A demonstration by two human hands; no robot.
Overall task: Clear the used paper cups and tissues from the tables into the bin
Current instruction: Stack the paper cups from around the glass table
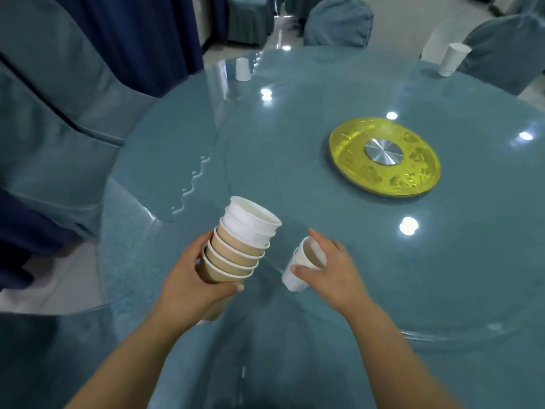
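A tilted stack of nested paper cups (240,246) is gripped by the left hand (191,280), mouth turned toward the white cup (298,274) pinched by the right hand (333,270), apparently for nesting. A far-left cup (243,69) and a far-right cup (452,63) are left on the table (295,137).

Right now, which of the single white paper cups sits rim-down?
The small white paper cup at the far-left edge: it widens downward. The far-right cup stands rim-up; the right hand holds the third cup tilted.
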